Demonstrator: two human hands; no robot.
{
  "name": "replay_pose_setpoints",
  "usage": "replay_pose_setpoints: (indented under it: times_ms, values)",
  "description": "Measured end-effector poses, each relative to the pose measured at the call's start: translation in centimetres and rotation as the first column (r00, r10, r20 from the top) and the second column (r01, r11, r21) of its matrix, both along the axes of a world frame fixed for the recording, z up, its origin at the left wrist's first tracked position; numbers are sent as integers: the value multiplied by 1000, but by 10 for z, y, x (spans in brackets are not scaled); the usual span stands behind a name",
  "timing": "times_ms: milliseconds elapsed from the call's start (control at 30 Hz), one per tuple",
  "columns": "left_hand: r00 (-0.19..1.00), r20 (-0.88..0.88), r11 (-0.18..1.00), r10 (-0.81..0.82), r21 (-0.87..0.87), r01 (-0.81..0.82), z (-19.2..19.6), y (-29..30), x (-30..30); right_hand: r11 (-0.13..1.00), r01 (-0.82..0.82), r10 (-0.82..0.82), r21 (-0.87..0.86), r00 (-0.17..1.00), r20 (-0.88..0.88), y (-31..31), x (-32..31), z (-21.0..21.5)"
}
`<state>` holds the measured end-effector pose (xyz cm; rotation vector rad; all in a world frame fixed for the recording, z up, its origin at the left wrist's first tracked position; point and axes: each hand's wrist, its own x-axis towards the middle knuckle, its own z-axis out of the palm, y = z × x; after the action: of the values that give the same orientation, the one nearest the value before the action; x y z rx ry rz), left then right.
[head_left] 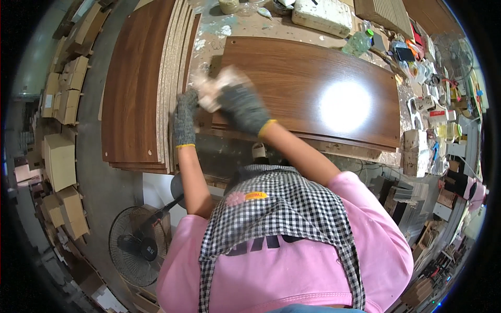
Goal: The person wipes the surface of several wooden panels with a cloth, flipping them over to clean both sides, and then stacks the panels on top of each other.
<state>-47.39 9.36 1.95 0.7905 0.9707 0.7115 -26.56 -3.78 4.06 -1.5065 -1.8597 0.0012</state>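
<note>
My right hand (242,108), in a grey knitted glove with a yellow cuff, is closed on a pale crumpled rag (210,93); both are smeared by motion. They are over the left end of a brown wood-grain board (292,83), which lies flat on top of another. My left hand (186,119), gloved alike, rests with fingers stretched along the right side of a stack of brown boards (136,83). The chipboard edges (166,94) of that stack face the hand. Its fingertips are blurred and close to the rag.
A paint-stained worktable (214,31) bears a white block-like bundle (322,16), a green-capped plastic bottle (359,43) and clutter along its right side. A black fan (138,245) stands at lower left. Cardboard boxes (60,161) line the far left.
</note>
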Motion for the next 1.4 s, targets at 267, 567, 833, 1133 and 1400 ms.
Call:
replay_pose_setpoints:
  times_ms: [267,567,833,1133,1400]
  values:
    - [863,-504,686,17,634,357,5,-2,21,923,-346,331,-167,937,-112,-77,35,60]
    - [365,-884,604,292,466,647,-15,-65,97,307,946,-929,100,275,250,-398,311,-33]
    - [331,-880,541,341,472,696,-3,-75,97,-51,995,-944,-86,-20,329,-379,315,-17]
    - [299,-909,501,291,411,762,18,-105,39,65,955,-997,-291,72,14,-443,214,17]
    - [166,-981,645,96,189,741,39,-110,26,215,859,-760,-464,-151,-632,-504,219,-5]
